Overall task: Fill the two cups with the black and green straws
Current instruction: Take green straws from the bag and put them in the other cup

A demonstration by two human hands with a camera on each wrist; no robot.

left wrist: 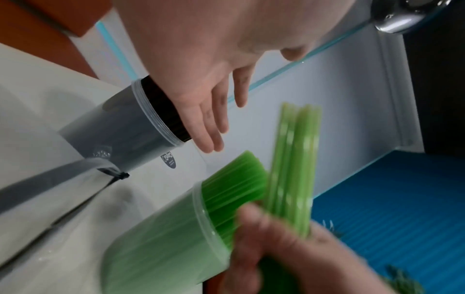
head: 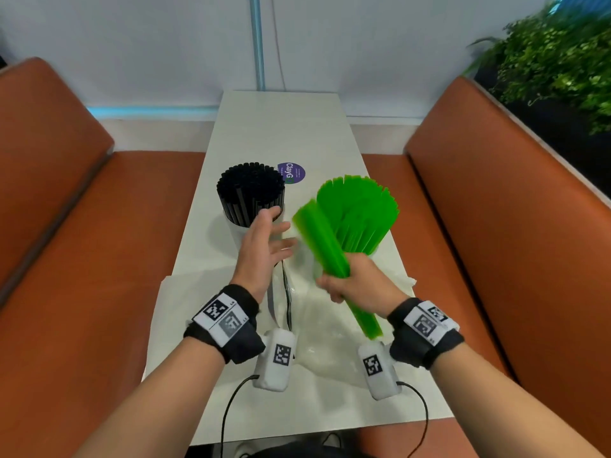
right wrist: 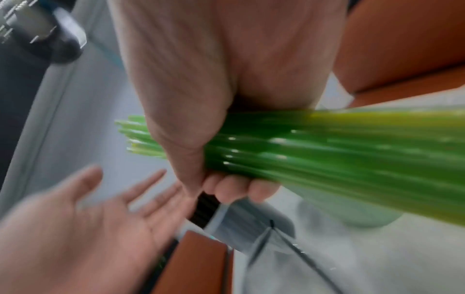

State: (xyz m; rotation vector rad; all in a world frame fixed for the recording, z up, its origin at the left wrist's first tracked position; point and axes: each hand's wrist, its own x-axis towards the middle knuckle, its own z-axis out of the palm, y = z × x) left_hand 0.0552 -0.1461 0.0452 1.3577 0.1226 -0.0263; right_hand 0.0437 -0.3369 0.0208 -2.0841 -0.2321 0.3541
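The right hand (head: 358,285) is closed around a bundle of green straws (head: 325,249). The fingers (right wrist: 234,189) and thumb wrap the bundle near its middle; the lower ends project below the fist toward the wrist, and the upper ends extend up and to the left past the knuckles. The bundle is tilted, not upright.

The left hand (head: 264,246) holds nothing. Its fingers (left wrist: 211,127) are straight and slightly spread, palm facing the bundle, apart from it.

Just beyond the right-hand fingers stands a translucent cup (left wrist: 161,234) packed with green straws (head: 360,213) that fan out above its rim. Just beyond the left fingertips stands a second cup (left wrist: 120,127) filled with black straws (head: 251,190). Both cups stand on the white table (head: 281,127). Whether the left fingertips touch this cup cannot be determined.
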